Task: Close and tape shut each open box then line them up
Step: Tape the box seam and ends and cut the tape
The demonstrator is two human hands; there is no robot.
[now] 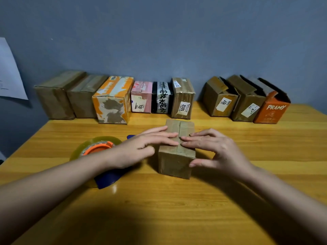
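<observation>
1. Pressing down the flaps of the brown box [177, 149] at frame centre: left hand [141, 147] lying flat on the left flap, fingers straight and close together, tips reaching the centre seam.
2. Steadying from the other side: right hand [217, 147] spreading over the right flap, fingers straight and slightly apart on top, thumb pressing against the box's right side near the front corner.
3. Judging by the seam, looking mid-step: flaps closed and meeting; a glossy strip seeming to run along the seam, though too blurred to tell whether taped.
4. Resting left of centre on the table [177, 209]: tape roll [95, 147] with orange core, on a blue dispenser partly hidden under the left forearm.
5. Standing along the wall, upper left to centre: six closed boxes [113, 99] lined up side by side, probably finished.
6. Waiting at upper right, set apart from that row: three open boxes [246, 101], flaps up, the last one orange.
7. Calling next, by this reading, for either pulling tape across the seam while holding the flaps shut, or, if already sealed, rubbing the strip down and sliding the box back beside the closed row.
</observation>
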